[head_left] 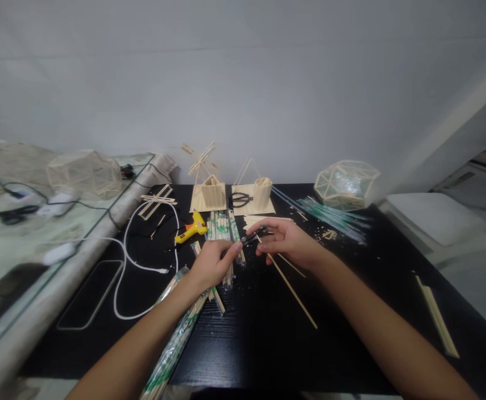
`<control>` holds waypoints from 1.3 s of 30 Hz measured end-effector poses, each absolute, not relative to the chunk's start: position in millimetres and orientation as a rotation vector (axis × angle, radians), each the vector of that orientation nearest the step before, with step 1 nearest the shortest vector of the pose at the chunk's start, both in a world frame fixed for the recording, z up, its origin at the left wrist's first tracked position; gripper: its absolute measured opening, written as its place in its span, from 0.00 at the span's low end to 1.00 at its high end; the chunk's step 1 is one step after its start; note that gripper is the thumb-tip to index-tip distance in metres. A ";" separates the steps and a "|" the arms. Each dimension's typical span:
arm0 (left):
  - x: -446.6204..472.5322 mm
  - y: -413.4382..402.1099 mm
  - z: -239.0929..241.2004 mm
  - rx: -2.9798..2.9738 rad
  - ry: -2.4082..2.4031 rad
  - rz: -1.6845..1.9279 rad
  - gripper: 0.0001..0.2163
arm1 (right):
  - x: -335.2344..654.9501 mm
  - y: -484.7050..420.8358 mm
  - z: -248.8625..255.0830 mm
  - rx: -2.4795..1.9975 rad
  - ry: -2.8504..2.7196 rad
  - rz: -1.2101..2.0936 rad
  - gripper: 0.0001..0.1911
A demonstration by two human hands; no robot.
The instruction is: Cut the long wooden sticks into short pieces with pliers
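My left hand (216, 261) is closed around one end of a small dark tool (250, 239), whose exact kind I cannot make out. My right hand (291, 241) pinches a thin wooden stick (293, 291) that slants down to the right over the black table. The tool's other end reaches my right fingers, beside the stick's upper end. A shorter thin stick shows just below my right hand; whether it is held I cannot tell. Beyond the hands lie bundles of wrapped chopsticks (219, 222) and a yellow glue gun (192, 228).
At the back stand a stick windmill (213, 191) and a round stick cup (263, 191) on wooden boards, with black scissors (241, 200) between them. A white cable (120, 300) loops near a phone (90, 294) at left. Clear plastic sleeves (335, 219) and a faceted stick frame (346, 183) lie right.
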State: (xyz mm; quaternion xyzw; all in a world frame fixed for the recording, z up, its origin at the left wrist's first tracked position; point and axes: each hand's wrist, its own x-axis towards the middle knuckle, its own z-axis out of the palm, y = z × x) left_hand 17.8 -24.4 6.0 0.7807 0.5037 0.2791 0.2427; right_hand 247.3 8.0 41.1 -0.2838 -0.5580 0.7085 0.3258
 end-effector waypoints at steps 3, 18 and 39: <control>17.8 -25.2 6.0 2.132 1.379 0.752 0.29 | 248.1 9.5 38.9 -0.747 -1.410 1.900 0.23; 11.6 -16.7 -1.2 2.237 1.473 0.718 0.28 | 249.6 8.8 42.0 -0.749 -1.335 1.906 0.27; 12.9 -9.0 -15.6 2.142 1.667 0.641 0.30 | 403.6 104.1 10.0 -1.425 -0.788 0.647 0.31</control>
